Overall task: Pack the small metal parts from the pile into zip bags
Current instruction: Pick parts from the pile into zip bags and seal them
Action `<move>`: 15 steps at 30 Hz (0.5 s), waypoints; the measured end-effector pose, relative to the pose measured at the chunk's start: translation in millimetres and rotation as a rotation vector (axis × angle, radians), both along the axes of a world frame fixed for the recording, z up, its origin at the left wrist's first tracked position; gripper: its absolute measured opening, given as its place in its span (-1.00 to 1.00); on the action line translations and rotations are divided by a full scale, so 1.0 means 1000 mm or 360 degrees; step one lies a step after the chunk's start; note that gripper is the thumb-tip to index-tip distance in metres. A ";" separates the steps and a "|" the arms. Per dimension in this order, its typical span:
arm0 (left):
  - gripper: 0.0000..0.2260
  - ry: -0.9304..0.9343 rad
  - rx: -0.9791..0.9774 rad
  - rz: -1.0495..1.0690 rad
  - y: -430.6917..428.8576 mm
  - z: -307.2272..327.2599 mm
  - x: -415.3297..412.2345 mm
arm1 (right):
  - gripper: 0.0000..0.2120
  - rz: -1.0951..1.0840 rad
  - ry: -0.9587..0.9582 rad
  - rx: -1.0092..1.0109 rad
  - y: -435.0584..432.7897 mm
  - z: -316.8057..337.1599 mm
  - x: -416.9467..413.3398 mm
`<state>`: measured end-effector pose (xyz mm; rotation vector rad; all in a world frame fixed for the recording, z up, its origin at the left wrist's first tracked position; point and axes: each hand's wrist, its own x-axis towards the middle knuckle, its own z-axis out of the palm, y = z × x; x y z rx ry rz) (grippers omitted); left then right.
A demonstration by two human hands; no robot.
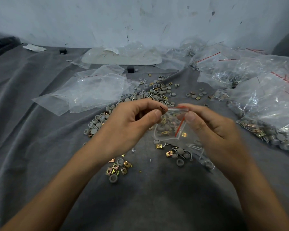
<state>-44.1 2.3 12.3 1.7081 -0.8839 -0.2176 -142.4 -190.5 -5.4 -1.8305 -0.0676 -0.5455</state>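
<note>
Both hands (pixel 165 124) pinch zip bag (pixel 169 129) top, parts inside.

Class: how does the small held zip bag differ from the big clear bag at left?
The small clear zip bag holds grey round caps and gold square clips; the big clear bag looks empty. The small one is held, the big one lies on grey cloth. Both have red strips.
</note>
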 end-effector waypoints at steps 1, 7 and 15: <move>-0.84 -0.0003 0.0009 -0.0012 0.000 0.001 -0.001 | -0.78 -0.0001 0.0000 0.0003 0.000 0.000 0.000; -0.88 -0.0026 0.0063 -0.0036 0.000 -0.004 0.001 | -0.77 0.0003 -0.0002 0.0013 0.001 0.001 -0.001; -0.79 -0.0195 0.0204 0.0145 -0.001 -0.007 0.001 | -0.74 0.0024 0.0038 0.0031 0.002 0.001 -0.003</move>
